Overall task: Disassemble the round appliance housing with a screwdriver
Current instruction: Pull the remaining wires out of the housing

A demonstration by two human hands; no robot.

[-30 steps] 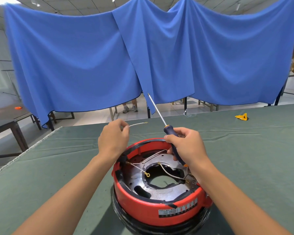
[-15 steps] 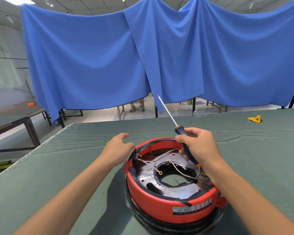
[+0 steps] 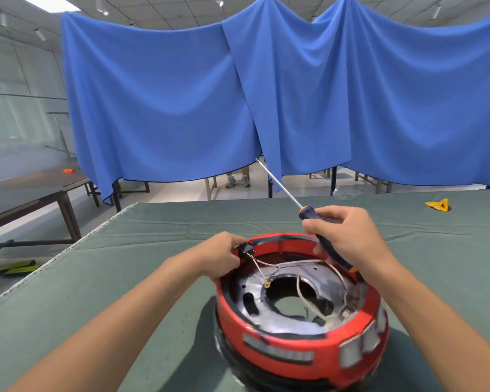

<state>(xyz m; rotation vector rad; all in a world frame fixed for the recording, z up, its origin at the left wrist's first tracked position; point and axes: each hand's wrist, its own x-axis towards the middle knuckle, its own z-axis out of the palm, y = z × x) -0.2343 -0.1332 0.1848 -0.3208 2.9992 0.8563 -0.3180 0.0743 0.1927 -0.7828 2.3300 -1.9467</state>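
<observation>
On the green cloth table [image 3: 153, 292], near the front edge at about 5 o'clock from the middle of the view, sits one round red housing [image 3: 292, 346], open side up, with a black ring under it and a shiny metal plate [image 3: 255, 281] inside that has a big hole in the center. I count three thin whitish wires [image 3: 300, 263] looping across that plate, though the blur makes it hard to be sure, and one of them ends in a little yellow ring terminal [image 3: 267, 284].

Two hands in play. The left hand [image 3: 221, 257] is at the housing's 10 o'clock rim, fingers curled and pinching a small black connector [image 3: 245, 248] with a wire running off it. The right hand [image 3: 348, 239] is over the 1 o'clock side of the rim, fingers wrapped around the one screwdriver [image 3: 309, 213], dark handle with an orange tip at each end, metal shaft pointing up and away toward 11 o'clock, well clear of the housing.

Other stuff: one small yellow thing [image 3: 438, 205] lying far off on the cloth at 2 o'clock, one blue curtain [image 3: 181, 108] hung across the back, one dark table [image 3: 26, 190] off at 9 o'clock with one little orange object [image 3: 68, 170] on it, and one pair of shoes [image 3: 237, 181] showing under the curtain.
</observation>
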